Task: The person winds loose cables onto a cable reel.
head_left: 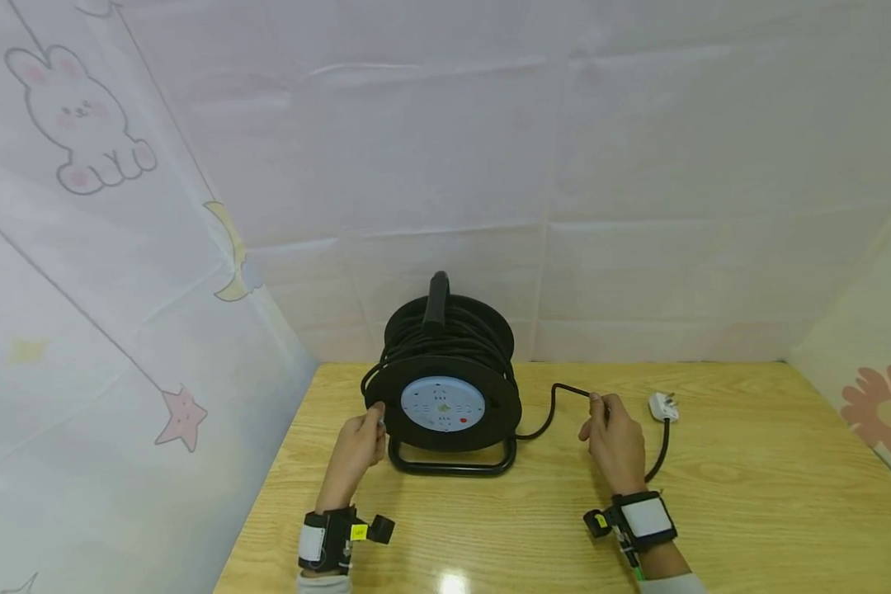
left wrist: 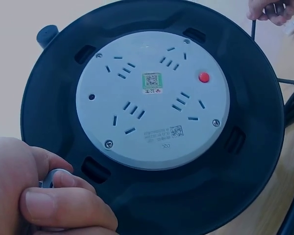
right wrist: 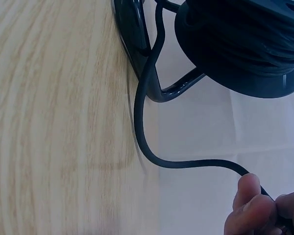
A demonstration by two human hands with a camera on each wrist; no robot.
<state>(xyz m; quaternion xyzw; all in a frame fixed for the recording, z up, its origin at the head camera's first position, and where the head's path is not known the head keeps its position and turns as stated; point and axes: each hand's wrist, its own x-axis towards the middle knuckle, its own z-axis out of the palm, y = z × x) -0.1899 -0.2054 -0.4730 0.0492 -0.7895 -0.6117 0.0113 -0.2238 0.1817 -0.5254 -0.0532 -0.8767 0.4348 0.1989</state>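
A black cable reel [head_left: 445, 367] stands on a tubular frame, with a pale socket panel [head_left: 443, 404] on its front and black cable wound behind it. At the left of the front disc, my left hand [head_left: 360, 439] grips a small grey knob [left wrist: 59, 172], mostly hidden by the curled fingers. From the reel's lower right a loose length of cable [right wrist: 142, 122] runs out in a bend. My right hand [head_left: 618, 444] pinches this cable between thumb and fingers, to the right of the reel. Beyond that hand, the cable ends in a white plug [head_left: 664, 406].
Everything stands on a wood-grain table [head_left: 742, 495]. A pale cloth wall [head_left: 638, 280] rises right behind its back edge, and printed side walls flank it. The reel's carrying handle [head_left: 436, 304] sticks up at the top.
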